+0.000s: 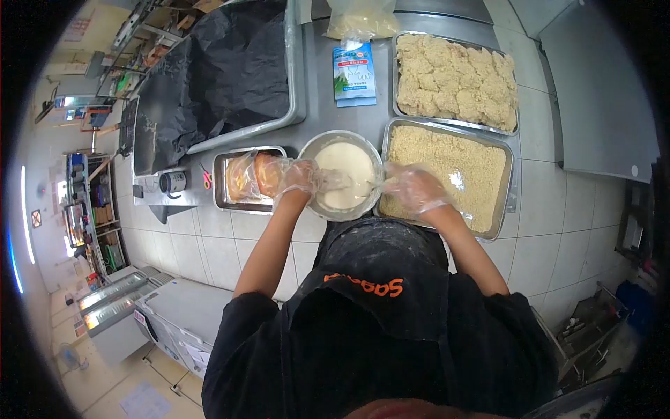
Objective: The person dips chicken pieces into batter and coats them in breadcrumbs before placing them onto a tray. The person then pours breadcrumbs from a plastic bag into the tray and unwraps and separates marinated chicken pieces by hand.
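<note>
My left hand, in a clear plastic glove, is over the left rim of a round bowl of creamy white batter, its fingertips reaching toward the batter. What it holds, if anything, is too small to make out. Gloved too, my right hand hovers at the bowl's right rim, over the left part of a metal tray of crumbs; its fingers are blurred. Left of the bowl, a small metal tray holds orange-pink pieces in clear plastic.
A tray of crumb-coated pieces lies at the back right. Behind the bowl are a blue glove packet and a bag of crumbs. A large bin lined with black plastic, scissors and a dark cup are at left.
</note>
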Action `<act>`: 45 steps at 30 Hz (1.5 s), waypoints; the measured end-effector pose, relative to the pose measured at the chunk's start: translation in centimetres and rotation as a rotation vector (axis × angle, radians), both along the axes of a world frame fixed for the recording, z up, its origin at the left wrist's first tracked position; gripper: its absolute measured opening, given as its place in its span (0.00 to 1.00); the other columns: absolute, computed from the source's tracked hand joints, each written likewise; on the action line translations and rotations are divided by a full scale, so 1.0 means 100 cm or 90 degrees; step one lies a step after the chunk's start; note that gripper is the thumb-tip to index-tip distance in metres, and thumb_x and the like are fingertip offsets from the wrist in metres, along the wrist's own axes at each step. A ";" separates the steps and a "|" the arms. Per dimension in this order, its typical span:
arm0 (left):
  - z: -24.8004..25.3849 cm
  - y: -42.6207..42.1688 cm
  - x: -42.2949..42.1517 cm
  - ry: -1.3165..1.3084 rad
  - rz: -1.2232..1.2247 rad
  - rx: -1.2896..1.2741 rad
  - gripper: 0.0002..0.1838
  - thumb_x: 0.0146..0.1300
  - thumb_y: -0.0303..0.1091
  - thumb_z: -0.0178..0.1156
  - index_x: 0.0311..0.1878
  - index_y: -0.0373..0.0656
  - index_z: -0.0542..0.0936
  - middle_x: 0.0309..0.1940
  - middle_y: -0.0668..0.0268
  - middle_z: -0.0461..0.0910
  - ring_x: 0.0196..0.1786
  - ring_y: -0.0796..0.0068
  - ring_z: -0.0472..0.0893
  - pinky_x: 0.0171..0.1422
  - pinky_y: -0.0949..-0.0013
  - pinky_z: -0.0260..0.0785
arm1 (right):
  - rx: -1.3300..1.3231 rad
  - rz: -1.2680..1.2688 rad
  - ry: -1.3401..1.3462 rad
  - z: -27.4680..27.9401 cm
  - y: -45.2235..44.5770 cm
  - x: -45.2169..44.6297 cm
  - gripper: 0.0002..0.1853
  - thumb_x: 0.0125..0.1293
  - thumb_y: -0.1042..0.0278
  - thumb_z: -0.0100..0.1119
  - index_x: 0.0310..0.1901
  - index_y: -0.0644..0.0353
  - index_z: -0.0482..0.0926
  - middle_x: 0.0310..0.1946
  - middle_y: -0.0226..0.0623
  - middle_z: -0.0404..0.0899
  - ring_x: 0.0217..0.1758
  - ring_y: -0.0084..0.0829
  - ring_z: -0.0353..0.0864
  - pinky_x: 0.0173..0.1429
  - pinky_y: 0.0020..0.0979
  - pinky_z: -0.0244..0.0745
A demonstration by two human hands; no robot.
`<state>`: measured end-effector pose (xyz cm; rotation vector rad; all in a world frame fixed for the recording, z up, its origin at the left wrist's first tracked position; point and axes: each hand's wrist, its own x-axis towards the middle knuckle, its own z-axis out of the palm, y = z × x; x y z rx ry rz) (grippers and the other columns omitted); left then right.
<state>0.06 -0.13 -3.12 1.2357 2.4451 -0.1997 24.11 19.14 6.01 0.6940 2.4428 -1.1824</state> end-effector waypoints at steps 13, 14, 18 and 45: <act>0.034 -0.025 -0.005 0.104 -0.061 0.135 0.21 0.61 0.53 0.59 0.46 0.45 0.83 0.44 0.57 0.83 0.50 0.53 0.80 0.56 0.55 0.72 | 0.388 -0.620 -0.090 -0.180 0.051 0.247 0.25 0.68 0.61 0.52 0.64 0.62 0.69 0.55 0.56 0.75 0.60 0.54 0.73 0.65 0.45 0.68; 0.046 -0.016 0.002 0.096 -0.070 0.140 0.21 0.61 0.53 0.59 0.46 0.45 0.83 0.44 0.57 0.83 0.50 0.53 0.80 0.56 0.55 0.72 | 0.463 -0.610 -0.002 -0.190 0.048 0.253 0.24 0.68 0.62 0.50 0.64 0.62 0.69 0.54 0.56 0.75 0.59 0.54 0.73 0.65 0.46 0.68; 0.095 0.000 0.016 -0.054 0.045 0.202 0.14 0.56 0.43 0.68 0.40 0.44 0.86 0.35 0.61 0.86 0.38 0.64 0.84 0.47 0.63 0.75 | 0.458 -0.642 -0.075 -0.168 0.069 0.265 0.24 0.68 0.66 0.48 0.65 0.63 0.68 0.52 0.56 0.74 0.57 0.54 0.73 0.64 0.46 0.68; 0.157 -0.025 0.025 -0.228 0.232 0.337 0.16 0.63 0.40 0.64 0.49 0.42 0.84 0.44 0.56 0.85 0.47 0.59 0.84 0.54 0.62 0.74 | -0.251 -0.414 0.186 -0.071 0.061 0.115 0.29 0.56 0.67 0.62 0.61 0.65 0.73 0.60 0.56 0.73 0.63 0.51 0.72 0.67 0.36 0.67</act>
